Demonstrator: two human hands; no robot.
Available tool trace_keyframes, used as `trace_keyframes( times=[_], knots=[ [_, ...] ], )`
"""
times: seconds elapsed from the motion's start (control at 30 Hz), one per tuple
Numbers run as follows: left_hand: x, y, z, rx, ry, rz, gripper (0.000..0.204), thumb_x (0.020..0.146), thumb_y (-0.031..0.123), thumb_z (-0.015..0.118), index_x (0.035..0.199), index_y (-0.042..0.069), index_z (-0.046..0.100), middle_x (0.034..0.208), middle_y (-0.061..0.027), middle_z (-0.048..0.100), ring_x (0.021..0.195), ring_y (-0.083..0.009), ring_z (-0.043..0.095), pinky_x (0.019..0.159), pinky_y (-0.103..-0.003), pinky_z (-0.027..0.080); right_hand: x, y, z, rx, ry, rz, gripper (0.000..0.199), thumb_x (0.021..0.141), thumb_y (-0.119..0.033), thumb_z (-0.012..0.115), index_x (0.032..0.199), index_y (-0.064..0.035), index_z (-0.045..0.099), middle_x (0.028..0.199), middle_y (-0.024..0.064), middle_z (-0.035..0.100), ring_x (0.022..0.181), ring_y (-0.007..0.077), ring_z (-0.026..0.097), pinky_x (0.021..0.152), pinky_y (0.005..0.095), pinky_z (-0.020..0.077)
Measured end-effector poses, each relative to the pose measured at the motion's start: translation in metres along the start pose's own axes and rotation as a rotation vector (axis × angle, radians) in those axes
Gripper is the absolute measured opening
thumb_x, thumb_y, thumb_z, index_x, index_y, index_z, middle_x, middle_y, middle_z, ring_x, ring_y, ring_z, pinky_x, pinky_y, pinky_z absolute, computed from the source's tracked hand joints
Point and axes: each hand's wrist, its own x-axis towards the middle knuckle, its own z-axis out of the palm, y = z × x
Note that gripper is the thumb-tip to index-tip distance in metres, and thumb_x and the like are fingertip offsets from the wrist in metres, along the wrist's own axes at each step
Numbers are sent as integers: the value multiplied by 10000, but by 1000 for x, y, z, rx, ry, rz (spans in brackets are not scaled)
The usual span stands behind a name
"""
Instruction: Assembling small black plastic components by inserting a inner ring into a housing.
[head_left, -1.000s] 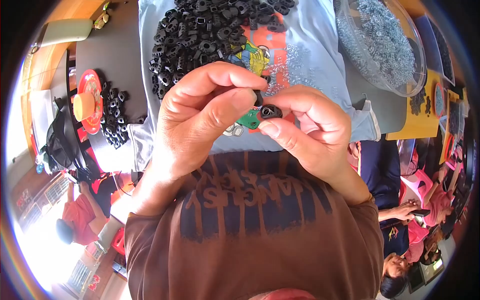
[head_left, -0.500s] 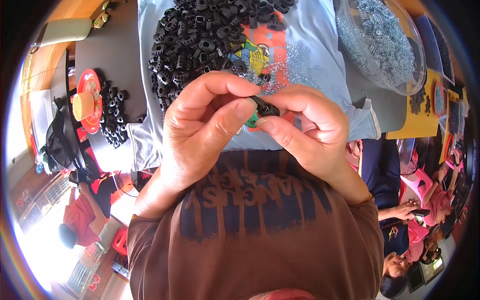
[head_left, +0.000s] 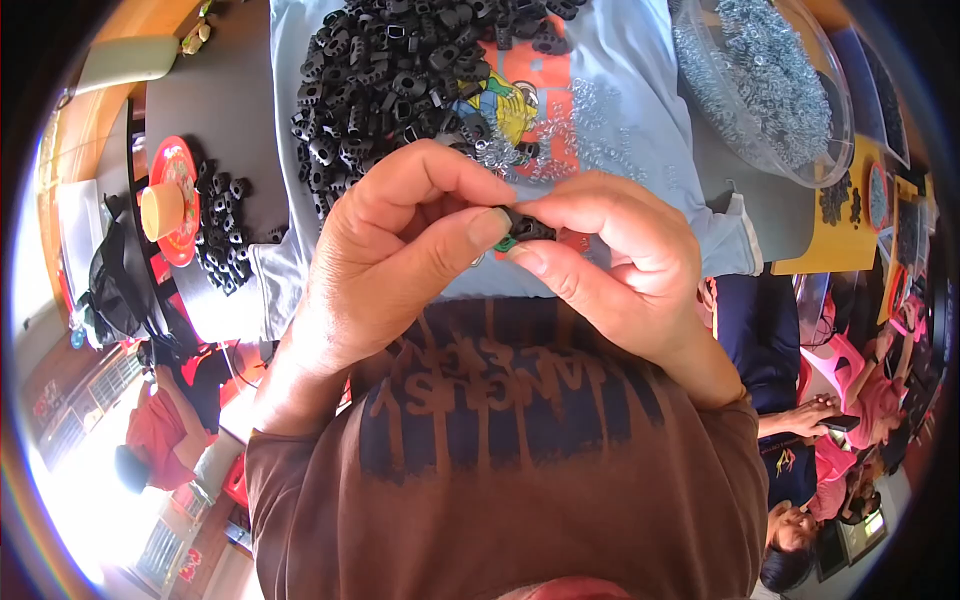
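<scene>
In front of my chest, both hands work on one small black cord lock (head_left: 530, 229). My left hand (head_left: 395, 250) pinches its left end between thumb and forefinger. From the other side, the thumb and forefinger of my right hand (head_left: 625, 255) grip it too. Fingertips cover much of the piece, and a bit of green shows at its lower edge; I cannot tell whether that belongs to it. Beyond my hands, a heap of black cord locks (head_left: 385, 85) lies on a light blue printed cloth (head_left: 640, 60). Loose small metal springs (head_left: 600, 130) are scattered to their right.
A clear round tub (head_left: 842, 150) full of springs stands at the far right. On the left are more black cord locks (head_left: 222, 235) and a red plate (head_left: 182, 160) with an orange cup (head_left: 160, 212). At the right, another person's hand (head_left: 805, 418) holds a phone.
Both hands still pinch the cord lock. The piece has turned slightly between the fingers, my right thumb has shifted a little left and down, and less green shows.
</scene>
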Motion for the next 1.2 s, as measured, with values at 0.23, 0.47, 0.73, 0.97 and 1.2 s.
trace_keyframes(
  times=[0.23, 0.47, 0.73, 0.97, 1.2],
  knots=[
    [3, 9, -6, 378, -90, 67, 140, 894, -47, 589, 1032, -20, 598, 1037, -100, 579, 867, -119, 548, 752, -243, 451, 2, -4, -3, -71, -82, 42, 182, 810, -21, 749, 974, 24, 681, 838, 85, 660, 709, 140, 598, 629, 258, 464],
    [10, 9, -12, 765, -176, 402, 187, 815, -95, 588, 977, -7, 619, 909, -124, 609, 837, -254, 618, 723, -317, 497, 2, -5, 0, -39, -74, 86, 144, 814, -13, 738, 937, 20, 670, 818, 92, 641, 684, 147, 596, 616, 265, 474],
    [-4, 7, -10, 729, -60, 335, 380, 695, -74, 719, 1062, 1, 652, 1003, -145, 626, 810, -276, 631, 698, -351, 528, 2, -8, 2, 362, -51, 326, 109, 877, -20, 696, 964, 41, 671, 871, 42, 664, 765, 59, 611, 633, 223, 494],
    [-3, -20, -1, 1090, 147, 798, 597, 570, 22, 854, 1111, -32, 609, 986, -131, 626, 775, -265, 622, 658, -341, 513, 5, -5, 5, 866, -78, 588, 127, 900, -32, 680, 1008, 31, 658, 907, 31, 666, 815, 67, 614, 698, 213, 486],
    [-10, -28, 3, 1053, 213, 760, 540, 586, -4, 834, 1080, -18, 616, 980, -128, 629, 776, -257, 622, 649, -331, 509, 2, -6, 9, 954, -109, 651, 145, 901, -58, 679, 1025, 17, 663, 951, 61, 678, 870, 108, 627, 782, 254, 512]
  ],
)
